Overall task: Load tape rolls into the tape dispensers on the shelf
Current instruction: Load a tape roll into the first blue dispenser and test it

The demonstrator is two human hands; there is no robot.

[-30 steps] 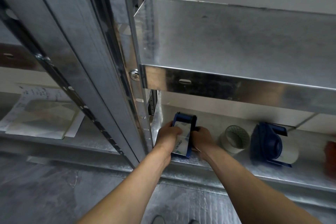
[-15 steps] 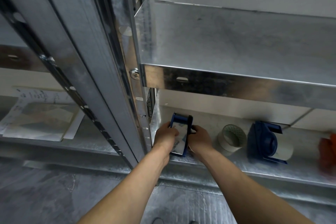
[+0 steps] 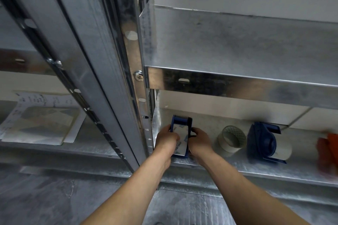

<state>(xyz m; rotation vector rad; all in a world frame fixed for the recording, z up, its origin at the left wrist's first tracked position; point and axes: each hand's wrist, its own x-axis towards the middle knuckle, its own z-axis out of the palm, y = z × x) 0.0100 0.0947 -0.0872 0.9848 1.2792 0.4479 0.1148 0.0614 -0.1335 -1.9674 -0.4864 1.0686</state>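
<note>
On the lower metal shelf [image 3: 237, 171], at its left end, stands a blue tape dispenser [image 3: 181, 133] with a white printed tape roll inside it. My left hand [image 3: 167, 139] grips its left side and my right hand [image 3: 198, 141] grips its right side. A loose white tape roll [image 3: 231, 140] lies on its side just right of my right hand. Further right sits a second blue dispenser [image 3: 263, 142] with a white roll sticking out of it.
A galvanised upright post [image 3: 135, 78] stands right beside my left hand. The upper shelf [image 3: 237, 82] overhangs the work area. An orange object [image 3: 328, 151] lies at the far right. Papers [image 3: 42, 122] rest on the neighbouring shelf to the left.
Both hands have stayed on the left dispenser, and the roll sits slightly deeper between its blue sides. The camera has shifted a little; the other roll and dispenser have not moved.
</note>
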